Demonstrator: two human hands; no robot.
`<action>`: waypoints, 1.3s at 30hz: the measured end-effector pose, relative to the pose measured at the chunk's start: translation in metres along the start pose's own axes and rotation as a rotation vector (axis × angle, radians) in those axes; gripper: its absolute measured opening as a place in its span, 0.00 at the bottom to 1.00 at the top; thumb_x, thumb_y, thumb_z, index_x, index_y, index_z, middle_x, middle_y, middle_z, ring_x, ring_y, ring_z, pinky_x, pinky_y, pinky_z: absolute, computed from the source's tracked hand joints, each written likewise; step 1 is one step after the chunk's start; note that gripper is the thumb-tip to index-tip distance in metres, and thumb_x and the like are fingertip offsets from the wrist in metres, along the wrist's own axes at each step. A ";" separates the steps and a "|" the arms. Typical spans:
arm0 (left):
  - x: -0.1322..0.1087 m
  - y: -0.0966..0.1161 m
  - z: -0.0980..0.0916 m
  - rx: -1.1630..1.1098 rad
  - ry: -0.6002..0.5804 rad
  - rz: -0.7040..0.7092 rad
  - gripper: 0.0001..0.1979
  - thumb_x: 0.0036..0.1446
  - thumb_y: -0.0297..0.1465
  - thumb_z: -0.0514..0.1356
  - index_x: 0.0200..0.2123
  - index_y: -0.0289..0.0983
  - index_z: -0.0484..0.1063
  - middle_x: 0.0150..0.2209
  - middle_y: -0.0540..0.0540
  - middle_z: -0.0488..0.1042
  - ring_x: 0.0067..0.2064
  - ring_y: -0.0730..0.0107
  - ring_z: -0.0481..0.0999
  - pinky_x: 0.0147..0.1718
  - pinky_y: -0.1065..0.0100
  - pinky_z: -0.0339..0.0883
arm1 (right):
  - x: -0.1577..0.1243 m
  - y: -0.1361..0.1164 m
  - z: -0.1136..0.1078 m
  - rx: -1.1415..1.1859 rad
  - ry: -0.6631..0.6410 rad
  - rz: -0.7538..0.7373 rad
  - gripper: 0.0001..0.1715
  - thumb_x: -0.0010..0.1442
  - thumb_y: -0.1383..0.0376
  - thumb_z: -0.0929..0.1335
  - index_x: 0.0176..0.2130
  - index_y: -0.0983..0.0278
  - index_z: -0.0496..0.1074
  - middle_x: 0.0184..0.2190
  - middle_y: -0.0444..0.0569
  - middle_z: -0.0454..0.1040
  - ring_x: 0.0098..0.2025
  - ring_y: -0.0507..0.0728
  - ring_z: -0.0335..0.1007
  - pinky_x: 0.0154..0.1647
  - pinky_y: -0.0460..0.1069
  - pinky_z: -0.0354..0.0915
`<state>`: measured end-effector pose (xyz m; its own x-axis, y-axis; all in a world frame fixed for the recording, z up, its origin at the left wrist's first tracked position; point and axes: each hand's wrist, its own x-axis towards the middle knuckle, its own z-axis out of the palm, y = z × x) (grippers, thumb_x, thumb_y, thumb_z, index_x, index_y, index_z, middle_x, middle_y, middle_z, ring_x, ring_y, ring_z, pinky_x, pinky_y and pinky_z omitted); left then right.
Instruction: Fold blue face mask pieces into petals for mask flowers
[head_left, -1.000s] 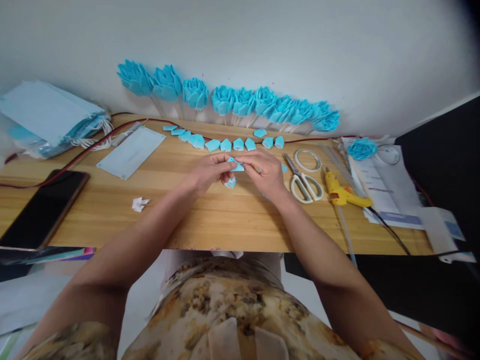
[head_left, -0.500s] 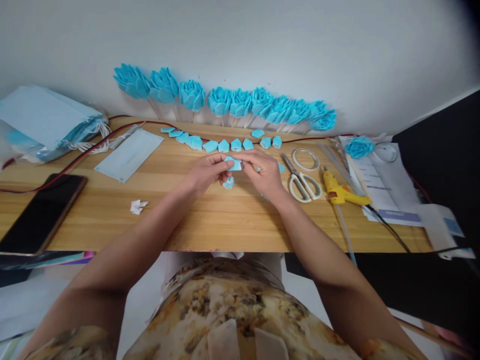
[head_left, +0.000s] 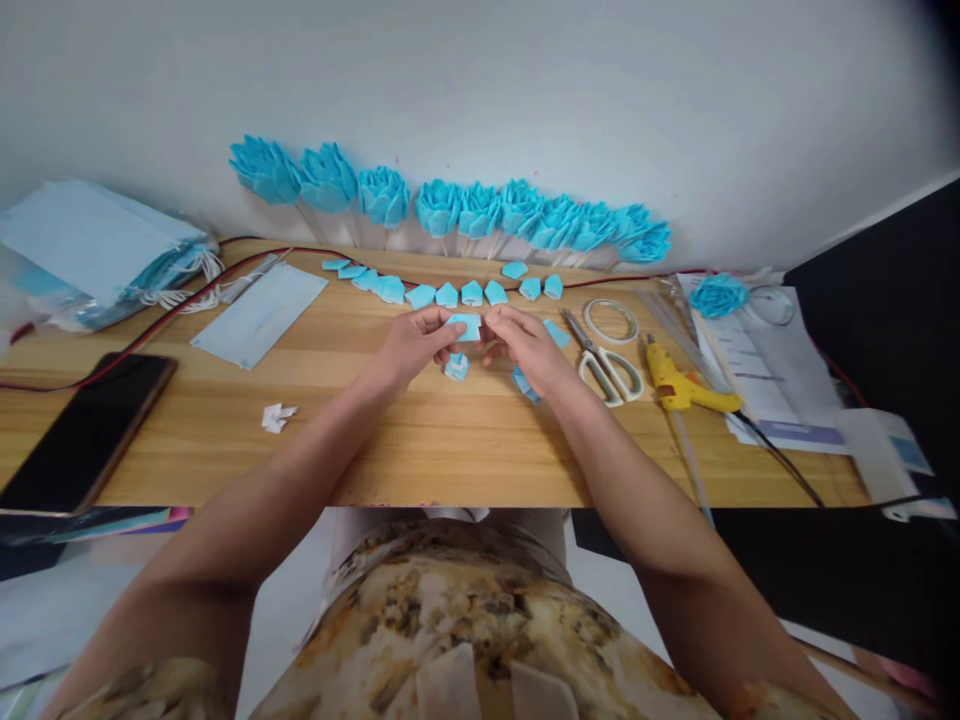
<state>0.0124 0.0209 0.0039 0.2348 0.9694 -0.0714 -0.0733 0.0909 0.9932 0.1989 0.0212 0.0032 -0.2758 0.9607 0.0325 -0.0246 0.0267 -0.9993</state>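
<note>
Over the middle of the wooden table (head_left: 450, 450), my left hand (head_left: 411, 345) and my right hand (head_left: 529, 347) both pinch a small folded blue piece (head_left: 466, 326) between their fingertips. A second small blue folded piece (head_left: 456, 367) lies on the table just below it. Another blue scrap (head_left: 524, 383) lies under my right wrist. A row of several folded blue petals (head_left: 450, 292) runs along the table behind my hands.
Several blue flowers (head_left: 450, 205) lean against the wall. White-handled scissors (head_left: 609, 366), a tape ring (head_left: 613, 320) and a yellow glue gun (head_left: 682, 385) lie to the right, beside papers (head_left: 757, 370). A face mask (head_left: 259, 312), a mask stack (head_left: 90, 250), a phone (head_left: 82, 430) and white scrap (head_left: 276, 416) lie left.
The blue piece between my fingertips has been turned and now shows a flatter, squarer face. My right hand has shifted slightly, uncovering the blue scrap under its wrist.
</note>
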 end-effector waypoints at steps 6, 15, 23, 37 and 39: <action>0.001 -0.001 0.000 -0.003 0.036 0.016 0.09 0.55 0.34 0.68 0.29 0.37 0.73 0.21 0.54 0.72 0.21 0.79 0.68 0.24 0.74 0.63 | 0.000 0.001 0.002 -0.169 0.053 -0.132 0.14 0.56 0.54 0.74 0.34 0.59 0.71 0.28 0.41 0.69 0.30 0.51 0.66 0.30 0.48 0.66; -0.001 0.000 0.002 0.003 0.039 0.011 0.09 0.53 0.34 0.68 0.28 0.37 0.72 0.21 0.54 0.72 0.21 0.79 0.67 0.24 0.74 0.63 | 0.001 0.003 0.003 -0.328 0.101 -0.187 0.10 0.56 0.57 0.70 0.30 0.60 0.69 0.25 0.41 0.68 0.29 0.52 0.63 0.32 0.49 0.60; -0.001 0.000 0.002 -0.002 0.043 0.016 0.07 0.55 0.33 0.67 0.29 0.37 0.73 0.21 0.53 0.72 0.21 0.79 0.67 0.24 0.74 0.63 | 0.000 0.003 0.003 -0.306 0.103 -0.188 0.10 0.56 0.57 0.70 0.30 0.60 0.69 0.26 0.40 0.69 0.29 0.51 0.63 0.33 0.49 0.60; 0.000 0.000 0.001 0.014 0.037 0.025 0.07 0.56 0.31 0.66 0.28 0.36 0.73 0.21 0.53 0.72 0.21 0.79 0.67 0.24 0.74 0.63 | 0.000 0.001 0.001 -0.019 -0.003 0.005 0.19 0.56 0.48 0.73 0.34 0.61 0.76 0.32 0.46 0.75 0.37 0.55 0.72 0.30 0.47 0.70; 0.000 0.001 0.002 0.009 0.032 0.018 0.07 0.55 0.30 0.66 0.28 0.36 0.72 0.20 0.54 0.72 0.21 0.79 0.66 0.24 0.74 0.63 | 0.000 0.001 0.002 -0.020 -0.003 0.005 0.20 0.55 0.47 0.74 0.32 0.61 0.75 0.30 0.46 0.74 0.35 0.54 0.70 0.30 0.47 0.70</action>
<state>0.0140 0.0202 0.0046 0.2022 0.9777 -0.0558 -0.0689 0.0711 0.9951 0.1967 0.0206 0.0020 -0.2792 0.9598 0.0276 -0.0044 0.0274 -0.9996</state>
